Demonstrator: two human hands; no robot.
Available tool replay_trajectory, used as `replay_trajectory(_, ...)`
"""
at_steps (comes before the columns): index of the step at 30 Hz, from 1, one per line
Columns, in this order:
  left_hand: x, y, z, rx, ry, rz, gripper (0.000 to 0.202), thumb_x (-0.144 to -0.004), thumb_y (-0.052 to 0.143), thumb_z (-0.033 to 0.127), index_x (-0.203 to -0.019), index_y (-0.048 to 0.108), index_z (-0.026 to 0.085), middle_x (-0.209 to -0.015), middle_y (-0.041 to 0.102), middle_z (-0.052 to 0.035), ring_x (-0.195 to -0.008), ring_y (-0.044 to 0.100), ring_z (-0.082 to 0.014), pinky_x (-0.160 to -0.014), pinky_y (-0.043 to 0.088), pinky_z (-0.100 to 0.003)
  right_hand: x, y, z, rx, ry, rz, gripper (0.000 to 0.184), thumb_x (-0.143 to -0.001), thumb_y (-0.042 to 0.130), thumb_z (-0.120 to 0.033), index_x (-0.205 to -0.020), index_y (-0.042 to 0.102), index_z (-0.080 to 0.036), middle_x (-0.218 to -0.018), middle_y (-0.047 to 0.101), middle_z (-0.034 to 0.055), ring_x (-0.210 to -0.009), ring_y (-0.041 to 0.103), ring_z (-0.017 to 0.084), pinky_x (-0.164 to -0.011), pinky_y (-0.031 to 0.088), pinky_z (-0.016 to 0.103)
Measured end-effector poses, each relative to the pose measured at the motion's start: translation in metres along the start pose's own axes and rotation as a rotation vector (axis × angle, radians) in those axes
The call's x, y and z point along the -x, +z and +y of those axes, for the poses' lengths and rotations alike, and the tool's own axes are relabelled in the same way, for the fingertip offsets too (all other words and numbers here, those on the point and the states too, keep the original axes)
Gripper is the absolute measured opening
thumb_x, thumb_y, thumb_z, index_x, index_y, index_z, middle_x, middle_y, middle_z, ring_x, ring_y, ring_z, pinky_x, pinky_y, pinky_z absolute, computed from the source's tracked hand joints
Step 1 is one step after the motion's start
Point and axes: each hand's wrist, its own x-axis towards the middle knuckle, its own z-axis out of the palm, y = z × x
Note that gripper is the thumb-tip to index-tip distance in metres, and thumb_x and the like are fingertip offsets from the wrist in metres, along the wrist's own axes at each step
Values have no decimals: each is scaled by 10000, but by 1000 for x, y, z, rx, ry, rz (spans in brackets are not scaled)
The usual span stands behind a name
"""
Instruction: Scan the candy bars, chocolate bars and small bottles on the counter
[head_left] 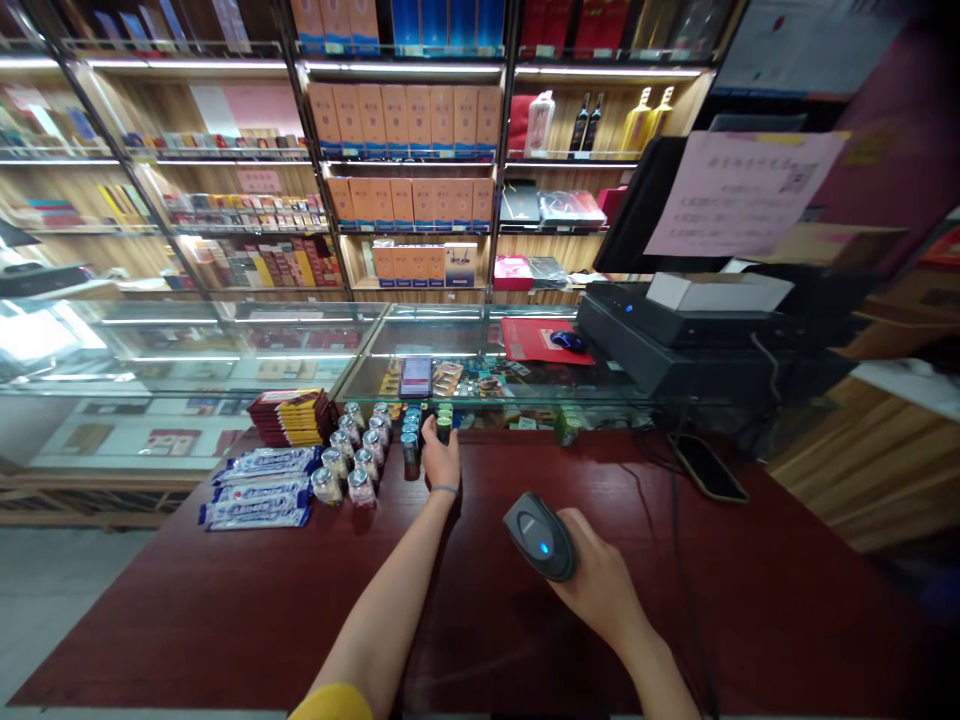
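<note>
My right hand (600,575) is closed around a dark handheld barcode scanner (541,535) with a small blue light, held over the dark red counter (225,600). My left hand (440,455) reaches forward to a group of small cans at the back of the counter, and its fingers wrap one small green-topped can (444,424). To the left of that hand stand several small clear jars with silver lids (352,455).
Blue-and-white flat packets (259,490) and a stack of red-and-yellow packs (291,416) lie at the left. A glass display case (480,350) runs behind the counter, with a phone on it. A black printer and till (675,330) stand at the right. A black phone (709,468) lies near cables.
</note>
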Motion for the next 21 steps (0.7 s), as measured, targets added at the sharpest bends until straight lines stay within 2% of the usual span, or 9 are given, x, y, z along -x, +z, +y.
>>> replay_trajectory(3,3,-3,0,-25,125,18,635,-884,652,260,-1448,369,179,-1480,487,-205,-1398,461,-287,-1134,402,-456,0,-3,-1,-20,24,4,289,-783,536,-185,-1055,462,-250,-994,599,46,-867,685,251,-662,495,303)
replay_trajectory(5,7,-4,2,-43,274,55,627,-884,657,281,-1442,393,165,-1489,461,-210,-1422,420,-301,-1161,367,-485,1,-6,0,-32,51,13,266,-793,531,-182,-1043,473,-251,-971,594,34,-842,681,242,-649,483,297)
replay_trajectory(7,13,-3,7,-41,452,65,547,-896,644,282,-1394,455,160,-1442,491,-207,-1399,439,-299,-1156,369,-501,2,-10,2,-32,85,30,245,-805,535,-186,-1035,480,-251,-958,590,27,-826,680,236,-639,471,293)
replay_trajectory(10,24,9,16,-25,624,-37,414,-927,602,262,-1323,522,174,-1281,586,-168,-1275,535,-269,-1102,426,-495,6,-17,10,7,135,60,231,-801,553,-186,-1013,487,-252,-952,591,23,-824,680,238,-633,456,289)
replay_trajectory(13,36,35,28,21,623,-177,393,-938,581,246,-1323,521,194,-1220,591,-140,-1191,564,-248,-1038,478,-467,12,-27,19,45,184,94,226,-800,571,-196,-1005,492,-252,-966,597,27,-832,678,240,-633,447,286)
replay_trajectory(17,55,78,41,126,487,-345,444,-911,605,219,-1344,507,218,-1217,546,-126,-1082,582,-222,-940,530,-414,21,-43,31,44,230,125,212,-823,590,-229,-1016,503,-245,-971,599,30,-852,678,237,-652,453,277)
replay_trajectory(21,72,118,49,188,377,-503,509,-868,638,187,-1359,521,254,-1237,498,-109,-1108,568,-217,-987,499,-410,31,-59,47,37,257,152,233,-833,589,-231,-1052,513,-248,-991,611,32,-869,687,228,-670,463,266)
